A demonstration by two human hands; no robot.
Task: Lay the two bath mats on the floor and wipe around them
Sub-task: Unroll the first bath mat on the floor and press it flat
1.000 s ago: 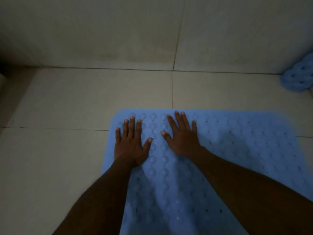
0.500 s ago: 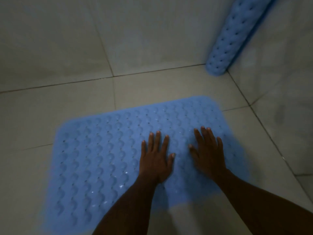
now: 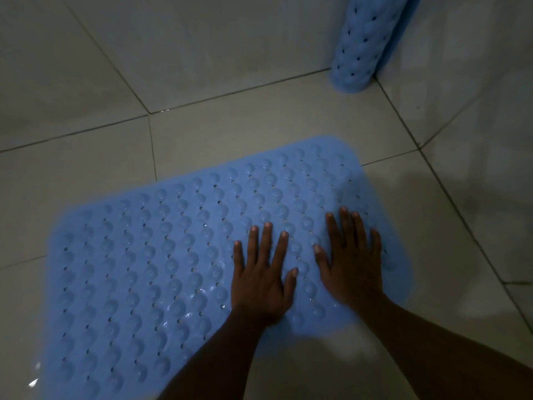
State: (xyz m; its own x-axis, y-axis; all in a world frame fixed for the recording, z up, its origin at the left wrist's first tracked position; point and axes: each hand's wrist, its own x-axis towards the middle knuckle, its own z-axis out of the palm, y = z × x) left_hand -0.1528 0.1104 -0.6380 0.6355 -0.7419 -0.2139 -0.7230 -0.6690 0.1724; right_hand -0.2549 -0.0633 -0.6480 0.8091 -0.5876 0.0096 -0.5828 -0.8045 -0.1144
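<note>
Head view looks down on my two hands, both laid palm-down on the flat blue bath mat (image 3: 150,255). My left hand (image 3: 261,284) has its fingers straight and fanned apart, with the thumb out toward 3 o'clock, and it presses on the mat's raised bumps. My right hand (image 3: 350,264) lies just beside it at 3 o'clock. Its fingers are straight too and a little spread, thumb pointing toward 9 o'clock. The two thumbs are near each other but apart, and neither hand curls round anything.

Both hands sit on the mat's right part, the right one close to its right edge. The mat lies spread out on the tiled floor (image 3: 230,131), covered in rows of round bumps and small holes. It runs from the middle of the view down toward 8 o'clock, where the frame cuts it off. A few bumps near my left wrist glint as if wet.

At 1 o'clock the rolled blue bath mat (image 3: 357,44) stands on end in the corner where two tiled walls (image 3: 202,39) meet, well apart from the flat mat. Grey floor tiles with dark grout lines lie between the two. The light is dim.
</note>
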